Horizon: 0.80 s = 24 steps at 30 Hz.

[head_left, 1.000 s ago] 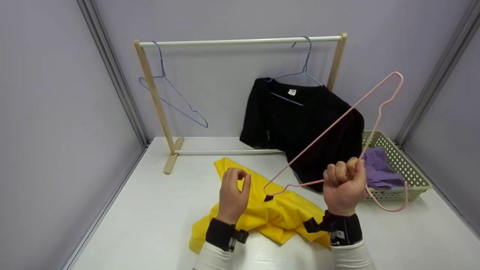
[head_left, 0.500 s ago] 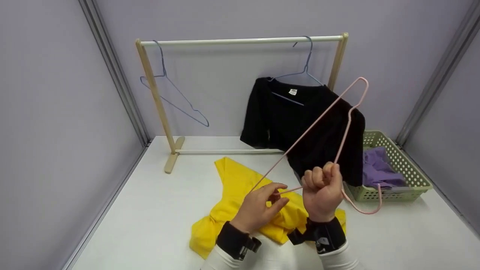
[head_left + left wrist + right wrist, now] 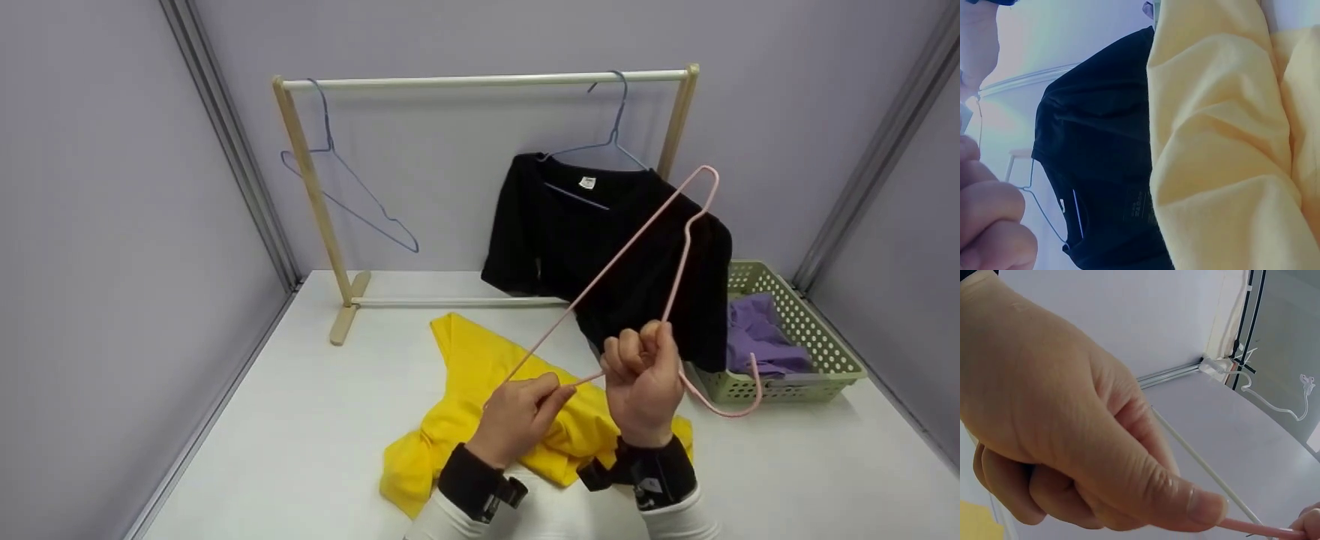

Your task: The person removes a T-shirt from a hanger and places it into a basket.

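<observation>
A pink wire hanger (image 3: 615, 261) is held up in the head view, tilted, with its hook hanging at the lower right. My right hand (image 3: 641, 386) grips it by the neck, fingers curled. The left hand (image 3: 517, 420) pinches one end of it between thumb and curled fingers. Below both hands a crumpled yellow garment (image 3: 472, 360) lies on the table; it fills the right side of the left wrist view. In the right wrist view my thumb presses along the pink wire (image 3: 1264, 530), and fingertips of the left hand (image 3: 1310, 526) show at the edge.
Behind stands a wooden-ended clothes rack (image 3: 480, 80). A black top (image 3: 555, 232) hangs from it on a blue hanger (image 3: 616, 120), and a bare blue hanger (image 3: 367, 199) hangs at left. At right is a green basket (image 3: 832, 356) holding purple cloth (image 3: 761, 337).
My right hand has brought the hanger leftward and slightly down. The left hand has moved right from over the yellow garment and taken hold of the hanger's end.
</observation>
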{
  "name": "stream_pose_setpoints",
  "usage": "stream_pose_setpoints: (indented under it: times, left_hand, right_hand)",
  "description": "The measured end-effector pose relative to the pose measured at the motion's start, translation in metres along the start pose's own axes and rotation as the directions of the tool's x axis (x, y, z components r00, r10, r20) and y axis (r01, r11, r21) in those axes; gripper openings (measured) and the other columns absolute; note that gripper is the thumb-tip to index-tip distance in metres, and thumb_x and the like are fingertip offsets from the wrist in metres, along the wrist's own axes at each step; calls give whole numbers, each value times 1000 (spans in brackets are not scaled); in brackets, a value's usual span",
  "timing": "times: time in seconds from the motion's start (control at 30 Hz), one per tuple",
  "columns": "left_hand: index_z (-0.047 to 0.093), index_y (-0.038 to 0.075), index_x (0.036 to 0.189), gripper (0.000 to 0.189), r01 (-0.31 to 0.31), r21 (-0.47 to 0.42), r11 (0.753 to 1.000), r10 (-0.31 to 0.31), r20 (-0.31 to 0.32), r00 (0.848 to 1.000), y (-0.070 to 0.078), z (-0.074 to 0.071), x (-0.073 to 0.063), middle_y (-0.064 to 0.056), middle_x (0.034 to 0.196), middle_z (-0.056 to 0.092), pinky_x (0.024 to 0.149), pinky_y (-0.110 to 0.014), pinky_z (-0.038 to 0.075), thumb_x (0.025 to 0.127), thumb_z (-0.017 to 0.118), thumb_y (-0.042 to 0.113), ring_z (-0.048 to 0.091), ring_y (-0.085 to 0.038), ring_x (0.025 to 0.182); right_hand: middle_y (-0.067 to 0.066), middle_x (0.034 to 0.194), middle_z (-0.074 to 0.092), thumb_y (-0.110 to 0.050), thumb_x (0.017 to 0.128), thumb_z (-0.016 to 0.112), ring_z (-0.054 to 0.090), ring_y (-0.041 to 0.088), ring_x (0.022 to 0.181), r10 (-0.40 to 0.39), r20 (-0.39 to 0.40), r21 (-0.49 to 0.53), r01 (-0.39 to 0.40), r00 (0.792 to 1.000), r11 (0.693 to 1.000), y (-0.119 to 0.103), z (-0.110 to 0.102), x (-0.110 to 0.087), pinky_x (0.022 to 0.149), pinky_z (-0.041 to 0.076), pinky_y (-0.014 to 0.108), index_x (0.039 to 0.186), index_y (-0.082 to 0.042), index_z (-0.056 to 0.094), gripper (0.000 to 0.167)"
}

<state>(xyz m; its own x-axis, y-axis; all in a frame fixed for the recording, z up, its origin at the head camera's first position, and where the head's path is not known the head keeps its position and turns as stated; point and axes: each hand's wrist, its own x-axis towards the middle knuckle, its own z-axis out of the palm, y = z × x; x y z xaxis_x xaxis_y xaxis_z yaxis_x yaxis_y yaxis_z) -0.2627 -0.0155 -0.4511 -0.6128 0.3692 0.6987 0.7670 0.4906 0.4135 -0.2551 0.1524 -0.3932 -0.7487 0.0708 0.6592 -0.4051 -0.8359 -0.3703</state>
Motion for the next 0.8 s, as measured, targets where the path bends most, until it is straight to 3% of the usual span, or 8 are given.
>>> stream_pose_setpoints:
  times: [0.1, 0.23, 0.33, 0.43, 0.5, 0.6, 0.7, 0.8]
  left_hand:
    - [46, 12, 73, 40, 39, -34, 999, -39, -5, 999, 1, -1, 0, 10, 63, 28, 53, -9, 18, 107, 56, 31, 27, 0, 53]
    - [46, 11, 73, 39, 114, -105, 988, -115, 0, 993, 1, -3, 0, 10, 63, 28, 53, -11, 20, 107, 56, 27, 27, 1, 52]
    - [47, 10, 73, 38, 146, -158, 977, -151, -18, 988, 0, -5, 0, 8, 61, 31, 53, -12, 22, 107, 56, 25, 27, 2, 52]
    - [47, 10, 73, 37, 144, -203, 969, -161, -68, 985, -4, -7, 0, 3, 60, 35, 52, -12, 24, 107, 57, 21, 28, 3, 52]
    - [46, 10, 73, 36, 144, -231, 962, -173, -109, 979, -7, -9, 0, 2, 59, 34, 52, -13, 23, 106, 57, 17, 27, 3, 52]
    - [43, 8, 72, 36, 163, -278, 947, -216, -170, 962, -12, -13, 0, 3, 60, 28, 51, -14, 20, 105, 57, 12, 23, 3, 51]
    - [42, 6, 72, 36, 202, -319, 926, -279, -221, 934, -16, -16, 1, 4, 60, 25, 51, -16, 18, 105, 57, 8, 22, 1, 50]
    - [44, 5, 72, 36, 256, -362, 896, -355, -242, 903, -19, -20, 1, 3, 60, 27, 52, -17, 20, 105, 56, 8, 24, -1, 50]
  right_hand:
    - [5, 71, 25, -17, 115, 22, 25, 20, 60, 11, 72, -186, 2, 997, 983, -2, -2, 2, 56, 17, 30, 90, -10, 31, 28]
    - [6, 85, 46, -5, 110, 30, 46, 20, 76, 66, 100, -363, -25, 993, 932, -5, -2, 3, 69, 41, 24, 104, -10, 42, 14]
    - [6, 105, 60, 2, 106, 34, 58, 18, 97, 126, 102, -434, -70, 987, 898, -8, -1, 3, 88, 53, 24, 120, -9, 49, 23]
    - [7, 125, 64, 3, 103, 40, 60, 18, 112, 180, 82, -549, -106, 980, 829, -7, -2, 3, 95, 53, 27, 138, -8, 49, 37]
    - [10, 135, 61, 2, 104, 46, 60, 20, 118, 212, 26, -643, -146, 977, 752, -6, -4, 3, 96, 53, 27, 148, -5, 43, 45]
    - [16, 146, 54, -4, 104, 54, 58, 24, 126, 286, -124, -764, -276, 950, 584, -2, -8, 5, 100, 51, 28, 156, -5, 34, 55]
    - [21, 156, 43, -13, 104, 60, 52, 33, 135, 376, -260, -835, -403, 890, 376, 6, -18, 8, 111, 48, 40, 162, -9, 26, 67]
    - [21, 166, 28, -28, 101, 68, 41, 41, 146, 452, -338, -879, -449, 825, 162, 16, -31, 9, 118, 38, 58, 165, -15, 17, 83]
